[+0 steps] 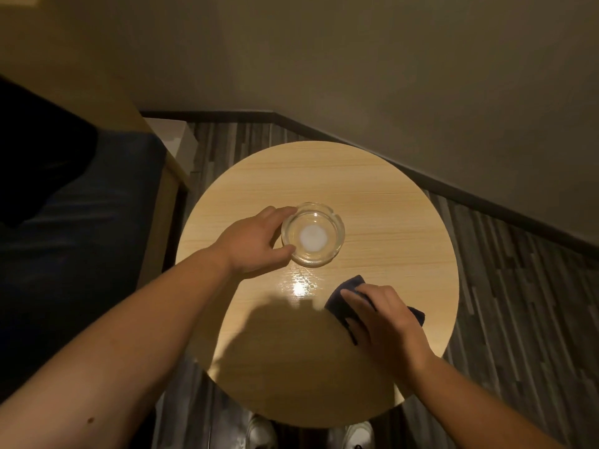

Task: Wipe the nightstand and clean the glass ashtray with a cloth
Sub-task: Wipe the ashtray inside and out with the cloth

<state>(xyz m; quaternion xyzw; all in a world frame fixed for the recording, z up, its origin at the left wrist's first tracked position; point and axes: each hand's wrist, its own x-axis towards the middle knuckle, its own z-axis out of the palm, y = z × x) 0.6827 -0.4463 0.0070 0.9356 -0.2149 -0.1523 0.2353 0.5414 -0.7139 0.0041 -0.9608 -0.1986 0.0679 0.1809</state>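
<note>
A round, light wooden nightstand [372,196] fills the middle of the head view. A clear glass ashtray [313,234] stands on it, a little left of centre. My left hand [256,243] grips the ashtray's left rim, with fingers above and thumb below. My right hand [384,319] lies flat on a dark blue cloth [338,301] near the tabletop's right front; the hand hides much of the cloth. A wet sheen reflects light between the ashtray and the cloth.
A bed with a dark blue cover [81,222] and wooden frame [165,215] stands close on the left. Walls meet in a corner behind the table, with a dark skirting board [453,189]. Striped grey flooring surrounds the table. My white shoes [259,431] show under its near edge.
</note>
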